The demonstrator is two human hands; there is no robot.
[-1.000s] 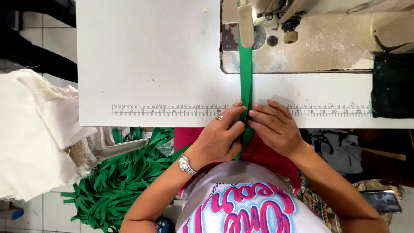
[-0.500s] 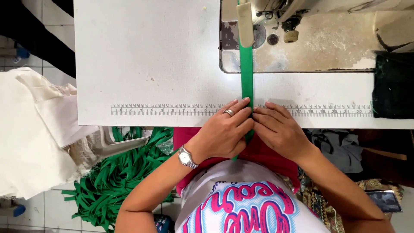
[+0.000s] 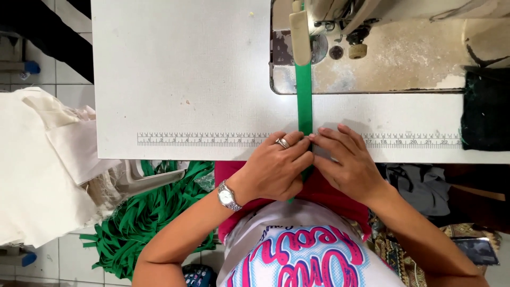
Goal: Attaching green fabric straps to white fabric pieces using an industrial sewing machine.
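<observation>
Both hands have slid a little further onto the tabletop (image 3: 180,79) since a moment ago. The left hand (image 3: 276,170) and right hand (image 3: 345,162) pinch the green strip (image 3: 304,101) at the near edge. The strip runs straight to the sewing machine (image 3: 366,32) at the far edge.

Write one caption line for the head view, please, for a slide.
Both hands, left and right, pinch a green strip at the table edge, feeding a sewing machine.
</observation>
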